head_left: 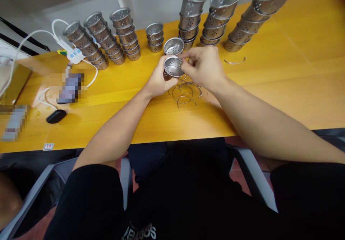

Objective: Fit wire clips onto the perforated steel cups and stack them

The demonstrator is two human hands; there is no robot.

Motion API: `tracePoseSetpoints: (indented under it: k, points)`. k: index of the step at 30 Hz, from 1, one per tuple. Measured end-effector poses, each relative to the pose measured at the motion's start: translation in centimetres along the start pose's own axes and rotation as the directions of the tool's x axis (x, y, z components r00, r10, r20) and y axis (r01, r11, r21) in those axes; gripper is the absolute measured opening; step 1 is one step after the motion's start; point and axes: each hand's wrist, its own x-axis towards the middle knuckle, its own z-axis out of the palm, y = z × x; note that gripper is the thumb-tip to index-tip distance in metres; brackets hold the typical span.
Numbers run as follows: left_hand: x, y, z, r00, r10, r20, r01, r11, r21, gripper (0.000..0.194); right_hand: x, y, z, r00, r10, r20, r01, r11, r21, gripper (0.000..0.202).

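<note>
My left hand (158, 80) is wrapped round a perforated metal cup (173, 66), its open mouth tilted toward me. At the cup's right rim, my right hand (203, 65) has its thumb and forefinger pinched together; anything between them is too small to make out. Just behind the held cup stands another perforated cup (174, 46). Several thin curved wires (185, 93) lie in a loose heap on the yellow table (113, 125), below the hands. One more curved wire (235, 62) lies apart, right of my right hand.
Stacks of perforated cups line the back, including a left stack (93, 49), a short stack (155, 38) and a tall leaning stack (246, 26). A phone (70, 88), black oval object (56, 116), white cables and power strip (76, 55) are at left. Part of another person shows lower left.
</note>
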Motion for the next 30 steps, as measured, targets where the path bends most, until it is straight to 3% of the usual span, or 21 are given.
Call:
tracePoseSetpoints:
  k: [3,6,9,12,17,20,24,27,30]
  points:
    - [-0.1,0.3,0.0,1.000,0.021,0.017,-0.022,0.999,0.023,0.083,0.1,0.2,0.2,1.000,-0.010,-0.014,0.010,1.000,-0.005,0.027]
    - [-0.2,1.3,-0.1,0.998,0.039,0.042,-0.041,0.998,0.056,0.107,0.1,0.2,0.6,0.999,-0.017,-0.033,0.017,1.000,0.007,0.027]
    - [-0.3,2.6,0.1,0.999,-0.021,0.032,0.019,0.997,0.077,0.124,0.0,0.0,1.1,0.999,-0.001,-0.038,0.001,1.000,0.007,0.026]
    - [-0.3,3.2,0.3,0.997,-0.070,0.013,0.070,0.996,0.054,0.120,0.0,-0.3,1.3,0.999,0.016,-0.035,-0.014,0.999,0.036,0.020]
    - [-0.1,2.5,0.0,0.999,-0.041,0.034,0.039,0.998,0.041,0.120,0.1,-1.1,1.1,0.999,0.051,-0.017,-0.048,0.992,0.112,0.027]
    - [-0.1,2.2,-0.5,0.999,-0.026,0.032,0.025,0.999,0.035,0.109,0.1,-1.9,0.2,0.999,0.001,0.051,-0.014,0.967,0.254,0.041]
    - [-0.1,2.8,-1.2,0.999,-0.041,0.033,0.041,0.999,-0.006,0.095,0.3,-2.2,-1.6,0.965,-0.086,0.248,-0.028,0.907,0.420,0.070]
    - [-0.2,3.4,-1.3,0.998,-0.052,0.037,0.054,0.997,-0.062,0.099,0.4,-1.7,-2.2,0.951,-0.040,0.306,-0.098,0.901,0.422,0.089]
    - [-0.3,3.3,-1.1,0.998,-0.041,0.050,0.045,0.996,-0.075,0.109,0.5,-1.1,-1.9,0.951,0.035,0.306,-0.161,0.904,0.396,0.091]
